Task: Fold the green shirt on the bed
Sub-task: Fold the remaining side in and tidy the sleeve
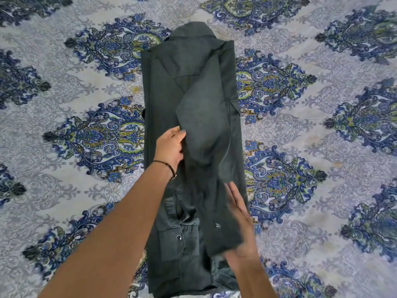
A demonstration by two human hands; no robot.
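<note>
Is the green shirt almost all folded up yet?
Partly. The green shirt already lies on the bed as a long narrow strip, sides turned in. The left hand holds a sleeve over the middle; the right hand, blurred, lies flat on the cloth. Folding the strip's length is still left.

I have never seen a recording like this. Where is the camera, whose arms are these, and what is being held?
No machine here: a person works with two bare hands. The single picture comes from a camera worn on the person's head, looking down at a patterned bed sheet. A dark green shirt lies on it, already folded into a long strip, collar at the far end. The left hand grips a loose fold of the shirt, likely a sleeve, near its middle. The right hand, blurred, lies with straight fingers on the shirt's near right side and holds nothing.
</note>
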